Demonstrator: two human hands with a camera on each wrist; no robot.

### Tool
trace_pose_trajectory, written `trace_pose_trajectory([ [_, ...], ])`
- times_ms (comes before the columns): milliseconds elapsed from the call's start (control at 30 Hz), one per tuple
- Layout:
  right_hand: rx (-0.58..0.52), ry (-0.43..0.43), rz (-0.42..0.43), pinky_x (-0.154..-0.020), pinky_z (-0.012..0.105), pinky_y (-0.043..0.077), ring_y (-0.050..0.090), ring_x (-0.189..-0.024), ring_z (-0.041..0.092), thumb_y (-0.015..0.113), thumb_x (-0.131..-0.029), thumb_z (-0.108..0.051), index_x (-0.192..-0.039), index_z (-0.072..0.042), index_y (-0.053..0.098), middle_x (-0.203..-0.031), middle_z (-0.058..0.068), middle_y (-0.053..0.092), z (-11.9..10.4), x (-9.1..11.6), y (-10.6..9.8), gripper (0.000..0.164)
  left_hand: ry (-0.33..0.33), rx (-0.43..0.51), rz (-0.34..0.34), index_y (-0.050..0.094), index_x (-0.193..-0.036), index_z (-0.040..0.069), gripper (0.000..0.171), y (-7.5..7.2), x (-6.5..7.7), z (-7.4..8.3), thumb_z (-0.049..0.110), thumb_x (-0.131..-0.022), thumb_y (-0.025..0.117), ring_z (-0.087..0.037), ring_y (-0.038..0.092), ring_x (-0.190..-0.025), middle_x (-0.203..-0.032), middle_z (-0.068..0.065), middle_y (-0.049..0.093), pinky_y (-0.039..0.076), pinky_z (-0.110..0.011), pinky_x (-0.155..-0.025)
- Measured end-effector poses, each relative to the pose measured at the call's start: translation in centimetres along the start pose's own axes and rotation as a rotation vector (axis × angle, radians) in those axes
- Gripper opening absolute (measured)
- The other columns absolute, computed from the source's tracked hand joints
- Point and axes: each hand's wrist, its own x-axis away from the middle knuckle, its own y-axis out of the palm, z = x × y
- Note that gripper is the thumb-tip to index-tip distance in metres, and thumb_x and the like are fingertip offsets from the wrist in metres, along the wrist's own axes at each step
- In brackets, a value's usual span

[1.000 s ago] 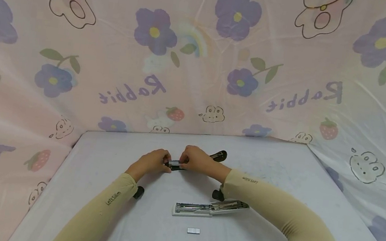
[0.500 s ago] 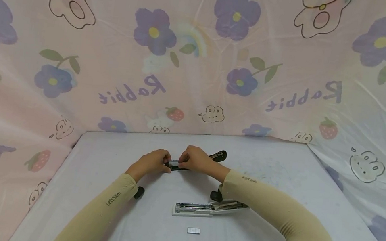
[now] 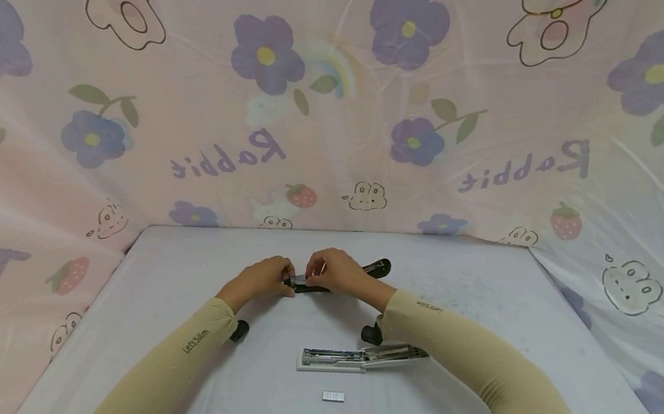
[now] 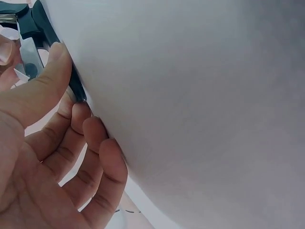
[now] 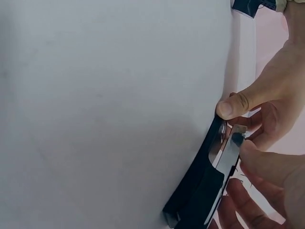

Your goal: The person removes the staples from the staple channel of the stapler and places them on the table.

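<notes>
A black stapler point(image 3: 378, 267) lies spread open near the back of the white table. My left hand point(image 3: 262, 277) pinches its front end between thumb and fingers, the thumb point(image 4: 53, 64) on the black base. My right hand point(image 3: 337, 271) holds the silver staple magazine point(image 5: 231, 151) by its edge, thumb along one side and fingers behind. Part of the stapler's middle is covered by this hand in the head view. Closer to me, a white stapler point(image 3: 332, 359) lies opened out, and a short strip of staples point(image 3: 333, 397) sits in front of it.
The white tabletop point(image 3: 191, 370) ends at a printed cloth backdrop point(image 3: 329, 130) behind and on both sides. My right forearm point(image 3: 466, 336) passes over the right end of the white stapler. Black wrist cameras point(image 3: 239, 330) hang low at both cuffs.
My right fingers have shifted slightly left and up along the magazine of the black stapler. The left hand, white stapler and staple strip stay where they were.
</notes>
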Motion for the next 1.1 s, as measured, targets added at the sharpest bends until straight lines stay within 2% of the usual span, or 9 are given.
trace_pose_trajectory([
  [333, 0.048, -0.004, 0.019, -0.069, 0.028, 0.046, 0.059, -0.077, 0.010, 0.085, -0.094, -0.020, -0.090, -0.020, 0.075, -0.084, -0.007, 0.069, 0.3, -0.5, 0.4, 0.011, -0.008, 0.009, -0.001, 0.068, -0.113, 0.007, 0.035, -0.1, 0.2, 0.2, 0.021, -0.090, 0.090, -0.018, 0.058, -0.091, -0.100, -0.003, 0.063, 0.051, -0.043, -0.087],
  [500, 0.045, 0.028, 0.019, -0.068, 0.029, 0.047, 0.060, -0.078, 0.013, 0.085, -0.094, -0.019, -0.098, -0.016, 0.071, -0.088, -0.004, 0.069, -0.2, -0.5, 0.3, 0.014, -0.005, 0.003, -0.001, 0.068, -0.114, 0.006, 0.035, -0.1, 0.0, 0.2, 0.021, -0.090, 0.090, -0.018, 0.058, -0.090, -0.100, -0.003, 0.063, 0.052, -0.042, -0.087],
  [667, 0.084, 0.032, -0.004, -0.068, 0.028, 0.048, 0.061, -0.079, 0.012, 0.081, -0.096, -0.018, -0.107, -0.015, 0.077, -0.090, -0.004, 0.069, -0.4, -0.6, 0.3, 0.013, -0.012, -0.008, -0.005, 0.068, -0.115, 0.007, 0.035, 0.0, -0.2, 0.1, 0.022, -0.091, 0.089, -0.018, 0.058, -0.091, -0.101, -0.003, 0.064, 0.052, -0.043, -0.088],
  [833, 0.133, 0.013, -0.012, -0.068, 0.027, 0.049, 0.060, -0.080, 0.011, 0.079, -0.097, -0.018, -0.105, -0.016, 0.080, -0.092, -0.003, 0.069, -0.5, -0.6, 0.3, 0.007, -0.007, -0.010, -0.002, 0.068, -0.115, 0.007, 0.035, 0.0, -0.2, 0.0, 0.022, -0.091, 0.089, -0.018, 0.058, -0.091, -0.102, -0.003, 0.064, 0.052, -0.044, -0.088],
  [1100, 0.083, 0.023, -0.014, -0.071, 0.029, 0.050, 0.061, -0.080, 0.012, 0.079, -0.095, -0.015, -0.103, -0.013, 0.078, -0.091, -0.002, 0.070, -0.6, -0.1, -0.5, 0.008, 0.005, -0.015, 0.001, 0.068, -0.116, 0.006, 0.036, 0.1, -0.1, 0.0, 0.022, -0.091, 0.089, -0.018, 0.058, -0.091, -0.101, -0.003, 0.063, 0.052, -0.043, -0.087],
])
